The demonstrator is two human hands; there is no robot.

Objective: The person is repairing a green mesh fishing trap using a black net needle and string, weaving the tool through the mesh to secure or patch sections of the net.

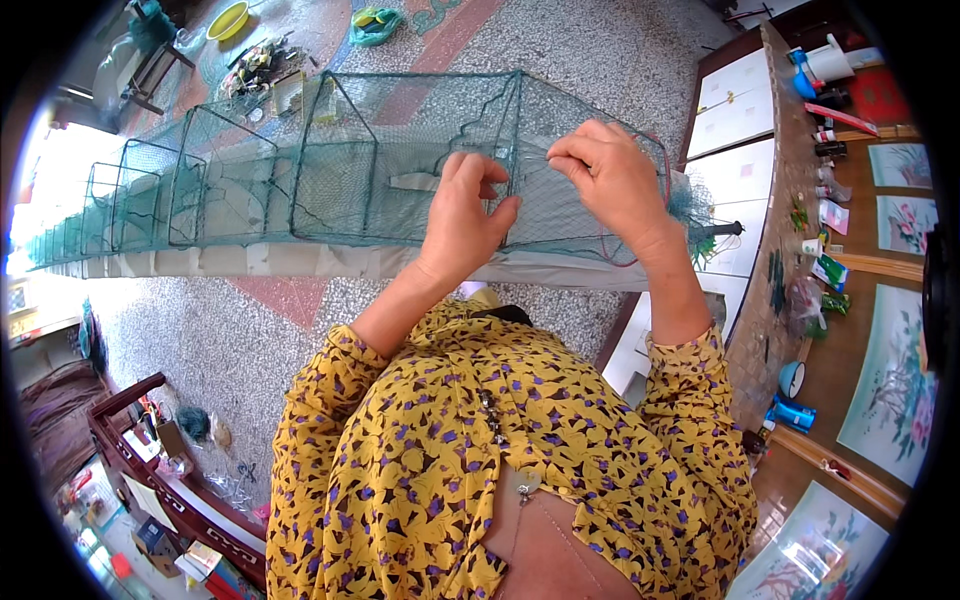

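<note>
A long, framed fish trap of green netting (420, 110) stretches across in front of me, its dark rectangular frames spaced along it. At one upright frame bar near the right end, my left hand (462, 220) is curled, thumb and fingertips closing on the netting beside the bar. A little to the right and slightly higher, my right hand (612, 180) hovers over the last section with thumb and forefinger pinched together. Whatever lies in that pinch is too small to make out. A thin red cord (664, 165) runs along the trap's right end.
Under the trap lies a grey cloth-like strip (360, 262). On the speckled floor beyond are a yellow basin (228, 20), a heap of small pieces (262, 66) and a green-blue bag (375, 27). White cabinets (735, 180) stand right; a dark wooden rack (125, 400) stands lower left.
</note>
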